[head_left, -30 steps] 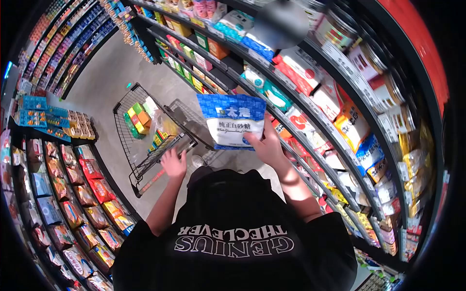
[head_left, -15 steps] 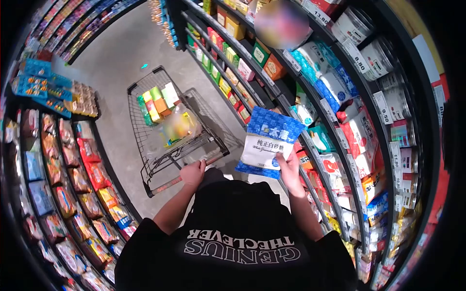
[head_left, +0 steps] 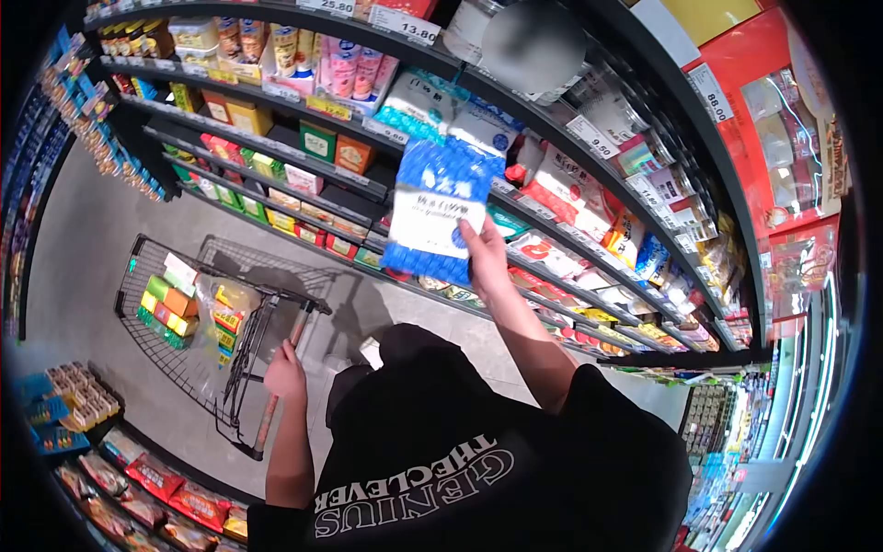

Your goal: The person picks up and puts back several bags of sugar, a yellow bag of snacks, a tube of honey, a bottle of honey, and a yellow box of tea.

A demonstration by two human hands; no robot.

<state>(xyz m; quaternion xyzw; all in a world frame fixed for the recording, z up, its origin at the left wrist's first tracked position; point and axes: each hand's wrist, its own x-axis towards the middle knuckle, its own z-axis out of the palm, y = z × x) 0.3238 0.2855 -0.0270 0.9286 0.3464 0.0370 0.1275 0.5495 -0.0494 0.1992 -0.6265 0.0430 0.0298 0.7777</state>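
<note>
along the right side of the aisle, tall shelving [head_left: 589, 147] curves across the view, crowded with packets, boxes and price tags. below it the grey floor [head_left: 83, 221] runs off to the left. on that floor stands a wire shopping cart [head_left: 138, 276], well apart from the shelves, carrying a stack of bright boxes [head_left: 166, 308] and a clear sack of goods [head_left: 225, 299].

the blue-and-white bag [head_left: 432, 207] is up in the air in front of the middle shelves. it is just beside the stocked packets but, as far as i can tell, not resting on any shelf. the right hand [head_left: 485, 262] has its grip closed on the bag's lower right edge, thumb on the front, arm raised. the left hand [head_left: 285, 375] is low, its grip wrapped round the reddish cart handle [head_left: 267, 423].

the bag is pinched at one edge only, so i judge its soft weight could sag and slide out of that grip onto the floor. it also hangs close to the packed shelf front, where a careless swing might knock neighbouring packets loose. the cart is steadied by one hand while the body turns toward the shelves, so a slackened grip there could let it roll or swivel away.
</note>
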